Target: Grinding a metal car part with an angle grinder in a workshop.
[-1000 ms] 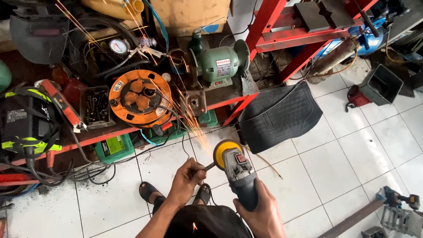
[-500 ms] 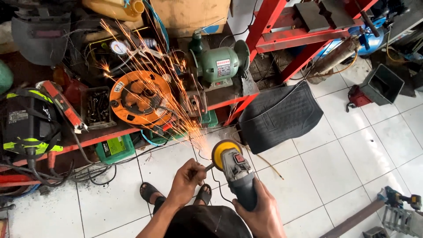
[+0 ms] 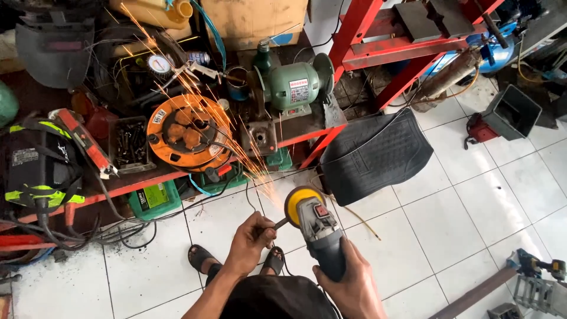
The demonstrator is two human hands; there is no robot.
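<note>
**Sparks from an angle grinder over a white tiled floor**

Head view. The right hand (image 3: 354, 283) is closed around the grey body of an angle grinder (image 3: 316, 227), low in the middle of the picture. The yellow disc guard of the grinder points away from the person. The left hand (image 3: 251, 242) is closed on a small metal piece (image 3: 280, 223) and holds its tip against the disc. The two hands are near each other but do not touch. Sparks (image 3: 236, 142) fly up and to the left, over the shelf.

The open room is on the right: bare white floor tiles (image 3: 466, 218) reach to the right edge. A black rubber mat (image 3: 378, 153) lies just beyond the grinder, against a red steel frame (image 3: 378, 53). To the left, a low red shelf (image 3: 147, 180) closes the space with its long front edge.

On this shelf stand a round orange cable reel (image 3: 183, 133) and a green bench grinder (image 3: 295, 85) with a small rectangular red and white label. A green flat box (image 3: 155, 198) sits under the shelf edge. A cardboard box (image 3: 254, 20) stands at the top.
</note>
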